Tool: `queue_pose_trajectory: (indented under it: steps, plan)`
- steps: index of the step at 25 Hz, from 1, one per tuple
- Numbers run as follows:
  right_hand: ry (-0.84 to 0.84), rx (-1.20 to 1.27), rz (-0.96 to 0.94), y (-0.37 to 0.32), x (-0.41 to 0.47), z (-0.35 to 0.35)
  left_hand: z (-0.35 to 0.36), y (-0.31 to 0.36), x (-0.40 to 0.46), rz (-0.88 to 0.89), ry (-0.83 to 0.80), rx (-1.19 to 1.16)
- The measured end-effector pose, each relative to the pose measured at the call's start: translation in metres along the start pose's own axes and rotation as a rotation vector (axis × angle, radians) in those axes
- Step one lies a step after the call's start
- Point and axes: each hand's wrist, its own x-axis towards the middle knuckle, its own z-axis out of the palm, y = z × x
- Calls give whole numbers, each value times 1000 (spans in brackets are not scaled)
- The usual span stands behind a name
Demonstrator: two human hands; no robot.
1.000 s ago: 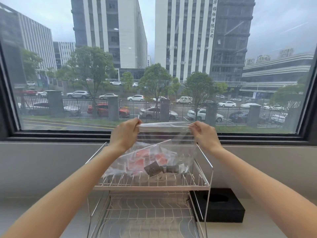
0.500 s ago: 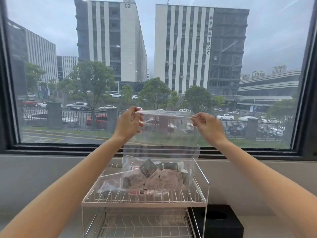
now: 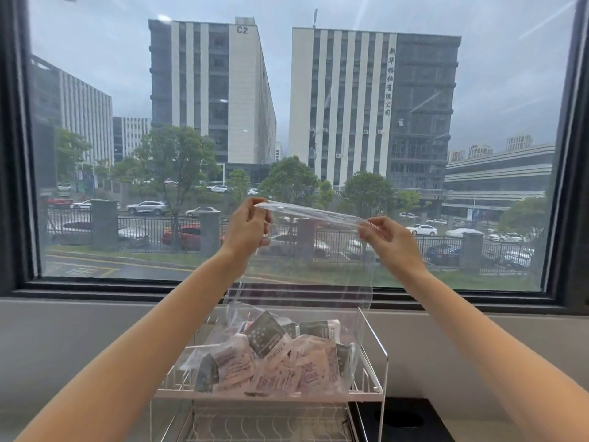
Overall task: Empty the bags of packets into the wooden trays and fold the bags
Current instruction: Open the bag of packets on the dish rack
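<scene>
A clear plastic bag [image 3: 306, 269] hangs in front of the window, stretched between both hands. My left hand [image 3: 247, 226] pinches its top left corner and my right hand [image 3: 390, 240] pinches its top right corner. The lower part of the bag sags onto the top tier of a white wire rack [image 3: 369, 386]. Several pink-and-white and dark packets [image 3: 287, 362] lie heaped there, at the bag's bottom; whether they are still inside the film I cannot tell. No wooden tray is visible.
The rack's lower tier [image 3: 267, 425] shows below the top one. A black box with a round hole [image 3: 401, 421] stands right of the rack. A grey sill and a large window [image 3: 127, 90] lie behind, close to the raised hands.
Both hands have lifted the bag's top edge higher. The packets have slid down to the bag's bottom and settled on the rack's top tier. The camera has tilted upward.
</scene>
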Motion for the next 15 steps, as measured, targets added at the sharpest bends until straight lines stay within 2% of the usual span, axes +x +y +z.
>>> queue_pose_trajectory:
  steps: [4,9,12,15]
  plan:
    - [-152,231,145,20,-30,-2,6,17,-3,-93,10,-217]
    - [-449,270,372,60,-87,28,0,36,-4,-102,27,-247]
    - [-554,318,417,67,-102,57,-3,50,-3,-86,39,-343]
    - [-566,422,390,69,-109,73,-6,58,-3,-38,0,-429]
